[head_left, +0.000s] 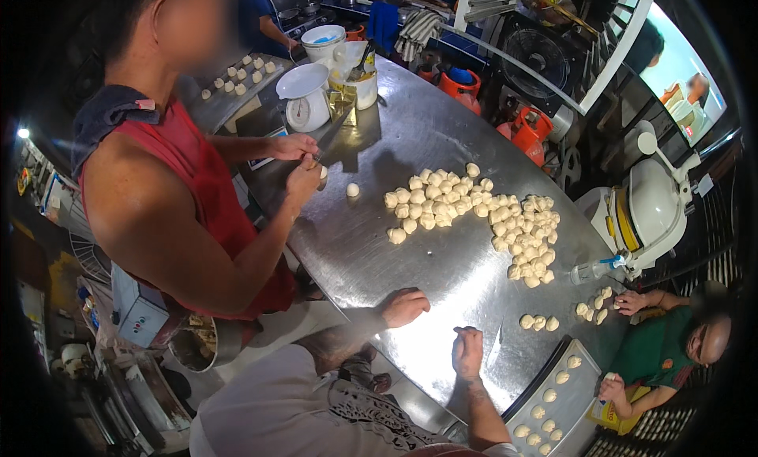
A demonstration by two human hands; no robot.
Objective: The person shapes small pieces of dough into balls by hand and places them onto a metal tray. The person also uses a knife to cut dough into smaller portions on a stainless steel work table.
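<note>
See dough balls [454, 195] bunched on table [355, 248], touching each other, beyond left hand [405, 308] and right hand [469, 352]. Note curled fingers on both; can't tell grip as wide, narrow or loaded. Judge likely trouble: sticking or flattening of dough balls from tight crowding; nick to right hand from sweeping sideways into thin blade-like object [496, 344] just beside.

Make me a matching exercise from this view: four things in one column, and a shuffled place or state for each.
Things:
1. Left hand
2. Large dough ball cluster
3. Lower-right baking tray
4. Dial scale

Places or states:
A. Holding spaced-out dough balls
B. Topped with a white pan
C. Close to the steel table's near edge
D. Crowded together mid-table

Pairs: 1-C, 2-D, 3-A, 4-B
</note>
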